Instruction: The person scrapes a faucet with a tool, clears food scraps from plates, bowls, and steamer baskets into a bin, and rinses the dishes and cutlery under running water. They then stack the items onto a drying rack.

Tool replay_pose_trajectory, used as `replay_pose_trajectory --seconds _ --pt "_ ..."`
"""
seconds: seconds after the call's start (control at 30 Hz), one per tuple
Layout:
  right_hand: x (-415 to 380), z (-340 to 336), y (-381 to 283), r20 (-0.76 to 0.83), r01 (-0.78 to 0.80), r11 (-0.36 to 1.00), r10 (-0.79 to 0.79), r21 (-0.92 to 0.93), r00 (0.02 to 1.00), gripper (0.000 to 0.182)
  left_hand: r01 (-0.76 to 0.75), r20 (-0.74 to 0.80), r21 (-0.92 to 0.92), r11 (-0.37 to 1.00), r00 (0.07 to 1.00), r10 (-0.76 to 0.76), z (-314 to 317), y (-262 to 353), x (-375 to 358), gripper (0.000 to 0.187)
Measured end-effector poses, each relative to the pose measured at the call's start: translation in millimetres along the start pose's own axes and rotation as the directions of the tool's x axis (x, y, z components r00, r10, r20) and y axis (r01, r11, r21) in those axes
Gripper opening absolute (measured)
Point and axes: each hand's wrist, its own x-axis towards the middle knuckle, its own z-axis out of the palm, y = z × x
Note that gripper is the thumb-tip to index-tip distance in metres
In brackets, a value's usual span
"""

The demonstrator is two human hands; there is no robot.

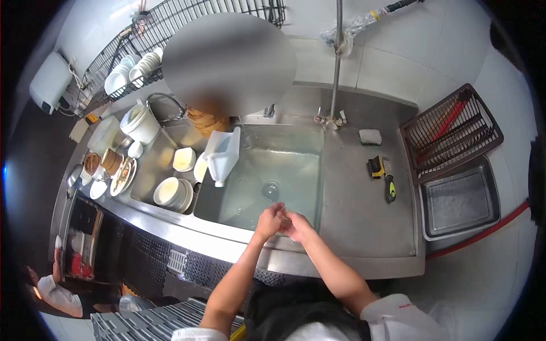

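Note:
My left hand (269, 222) and my right hand (297, 225) meet over the front part of a steel sink basin (318, 187) filled with cloudy water. Their fingers touch and partly overlap, so some fingertips are hidden. No object shows in either hand; the left fingers are slightly bent, and the right palm is turned partly upward. Just beyond the hands, a round drain (271, 190) shows through the water. A white plastic jug-like container (222, 152) leans at the basin's left side, its narrow end pointing toward me.
Stacked bowls (168, 192) and bamboo steamers (207, 122) stand left of the basin. On the right counter lie a scraper with a yellow-green handle (389, 187) and a sponge (370, 136). A brown rack (455, 131) and a grey tray (460, 196) sit farther right. Another person (57, 292) is at lower left.

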Motion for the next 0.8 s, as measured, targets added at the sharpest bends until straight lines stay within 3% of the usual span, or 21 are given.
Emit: replay_pose_trajectory --seconds 0.07,0.1,0.17,0.2,0.23,0.3,0.33,0.37,0.43,0.47,0.5,0.53,0.63,0.67,0.7,0.73,0.77,0.8 --pt "43.3 3.9 6.4 -0.193 0.161 0.987 -0.156 0.010 0.969 0.026 -0.176 -0.048 0.247 0.953 0.980 0.193 -33.6 21.3 -27.4 0.035" --pt "91.6 -5.4 -25.3 -0.382 0.068 0.985 -0.002 0.159 0.924 0.027 -0.292 -0.086 0.303 0.907 0.940 0.331 -53.1 11.6 -41.5 0.031" --pt "116.1 -16.3 -121.2 -0.207 0.478 0.782 -0.431 0.399 0.878 0.027 -0.330 -0.100 0.353 0.876 0.917 0.386 -104.3 -1.8 -78.4 0.030" --pt "125.8 -19.3 -168.3 -0.103 0.551 0.611 -0.611 0.569 0.785 0.029 -0.314 -0.168 0.376 0.872 0.902 0.398 -131.6 -27.0 -95.4 0.030" --pt "89.3 5.3 -206.1 -0.079 0.770 0.598 -0.776 0.222 0.626 0.025 -0.290 -0.236 0.389 0.874 0.886 0.399 -156.2 -54.0 -115.6 0.030" --pt "43.5 41.2 -233.3 -0.178 0.834 0.548 -0.817 0.061 0.549 0.022 0.006 -0.399 0.081 0.997 0.916 0.027 -201.1 -80.2 -160.6 0.031" --pt "28.0 59.2 -226.9 -0.260 0.833 0.550 -0.815 -0.066 0.518 0.022 -0.021 -0.466 0.223 0.975 0.876 0.126 -222.6 -118.1 -172.4 0.028" --pt "26.3 66.9 -206.1 -0.235 0.790 0.576 -0.814 -0.210 0.532 0.022 -0.028 -0.480 0.380 0.924 0.848 0.223 -243.5 -121.5 -189.2 0.027" --pt "18.0 72.2 -149.9 -0.191 0.653 0.583 -0.798 -0.484 0.572 0.022 0.058 -0.556 0.194 0.979 0.829 0.061 -271.0 -168.9 -210.6 0.026" --pt "40.5 41.6 -125.4 -0.099 0.572 0.651 -0.698 -0.499 0.709 0.023 0.088 -0.561 0.143 0.986 0.828 0.008 -281.2 -175.2 -220.3 0.026" --pt "41.0 40.8 -81.8 -0.160 0.543 0.733 -0.644 -0.410 0.748 0.026 0.101 -0.539 0.102 0.990 0.842 -0.031 -290.9 -180.1 -227.3 0.025" --pt "43.4 48.4 -51.4 -0.285 0.413 0.842 -0.514 -0.348 0.809 0.027 0.119 -0.516 0.060 0.991 0.853 -0.071 -299.7 -184.7 -234.7 0.024" --pt "67.6 25.2 10.2 -0.355 0.400 0.903 -0.428 -0.153 0.831 0.029 0.116 -0.466 -0.035 0.993 0.877 -0.119 -318.2 -203.4 -256.4 0.023" --pt "87.5 1.2 14.6 -0.319 0.392 0.894 -0.445 -0.218 0.837 0.031 0.102 -0.484 -0.065 0.993 0.867 -0.121 -325.2 -213.2 -259.1 0.022" --pt "106.2 -24.3 17.4 -0.272 0.372 0.884 -0.446 -0.284 0.853 0.033 0.100 -0.505 -0.047 0.994 0.856 -0.110 -330.3 -228.7 -260.8 0.022" --pt "103.2 -20.7 26.2 -0.261 0.468 0.840 -0.533 -0.274 0.805 0.028 0.181 -0.504 0.064 0.981 0.854 -0.125 -337.7 -210.0 -266.3 0.022" --pt "101.8 -14.0 31.6 -0.295 0.494 0.864 -0.500 -0.100 0.814 0.022 0.250 -0.514 0.085 0.964 0.840 -0.173 -341.9 -214.0 -270.2 0.022" --pt "142.1 -60.5 9.7 -0.309 0.349 0.889 -0.436 -0.297 0.845 0.022 0.204 -0.516 0.052 0.978 0.843 -0.149 -345.7 -223.3 -271.8 0.022"
